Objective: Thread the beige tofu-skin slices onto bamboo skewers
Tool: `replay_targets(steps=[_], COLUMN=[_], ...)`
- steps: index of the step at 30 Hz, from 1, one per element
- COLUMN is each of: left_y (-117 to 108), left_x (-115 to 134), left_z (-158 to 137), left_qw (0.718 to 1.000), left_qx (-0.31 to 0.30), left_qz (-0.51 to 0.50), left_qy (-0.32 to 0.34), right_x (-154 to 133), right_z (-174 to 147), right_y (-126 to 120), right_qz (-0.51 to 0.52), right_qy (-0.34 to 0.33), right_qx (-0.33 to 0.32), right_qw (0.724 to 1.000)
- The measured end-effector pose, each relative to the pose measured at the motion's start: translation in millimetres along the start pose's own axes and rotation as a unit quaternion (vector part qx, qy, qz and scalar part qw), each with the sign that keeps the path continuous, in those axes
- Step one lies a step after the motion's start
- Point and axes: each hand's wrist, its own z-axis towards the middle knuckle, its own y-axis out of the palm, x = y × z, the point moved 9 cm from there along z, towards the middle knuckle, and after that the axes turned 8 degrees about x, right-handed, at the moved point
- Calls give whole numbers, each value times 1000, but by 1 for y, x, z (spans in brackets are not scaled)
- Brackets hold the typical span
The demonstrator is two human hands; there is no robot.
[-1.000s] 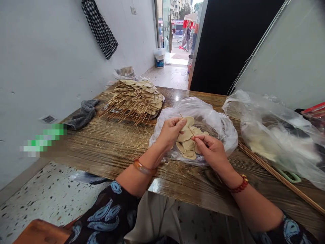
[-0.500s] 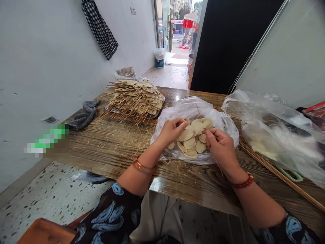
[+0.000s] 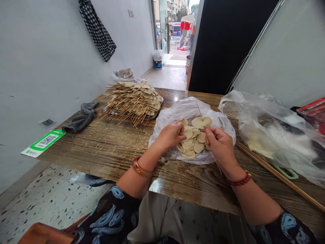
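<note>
My right hand (image 3: 220, 144) is closed round a thin wooden skewer (image 3: 198, 109). A pale beige oval slice (image 3: 202, 122) is threaded on that skewer, just above my fingertips. My left hand (image 3: 171, 136) is at the left side of a pile of similar slices (image 3: 188, 144), its fingers curled down; whether a slice is pinched in them is hidden. The pile lies in an opened clear plastic bag (image 3: 169, 117) on the wooden table.
Loaded skewers (image 3: 137, 100) are stacked on a tray at the back left. A grey cloth (image 3: 82, 118) and a green QR card (image 3: 45, 142) lie at the table's left edge. Bare skewers (image 3: 274, 169) and another plastic bag (image 3: 274, 125) are on the right.
My left hand has left the slice on the skewer and dropped slightly to the pile. The skewer's tip now shows clearly beyond the slice. My right hand keeps its grip.
</note>
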Motion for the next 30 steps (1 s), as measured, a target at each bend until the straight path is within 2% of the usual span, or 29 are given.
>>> replay_targets(steps=[4,10,13,15,18,22,24,30], left_y=[3,9,4,-5,-16,-18,-19,-34], left_x=[2,-12,-12,-12,-16,-30,-36,-51], left_z=[2,2,3,4,4,2,2,3], left_qw=[999,994,991,982,946,859,831,804], left_qx=[3,3,18,43,72,92,106,175], left_qz=[-52,-96,-118,-168,-299,-472,-509,-533], left_qy=[8,-48,-60,-71,-102,-175,-199,-199], right_x=[1,0,-1,-1,-4,-9,-10,-9], right_z=[0,-1,-2,-2,-4,-7,-10,-18], right_y=[2,2,3,3,4,8,13,27], right_qz=[8,7,9,8,4,-19,-37,-116], right_qy=[5,4,4,4,0,-9,-13,-37], right_qx=[-9,-11,-15,-16,-24,-56,-82,-151], right_qw=[1000,1000,1000,1000,1000,998,996,981])
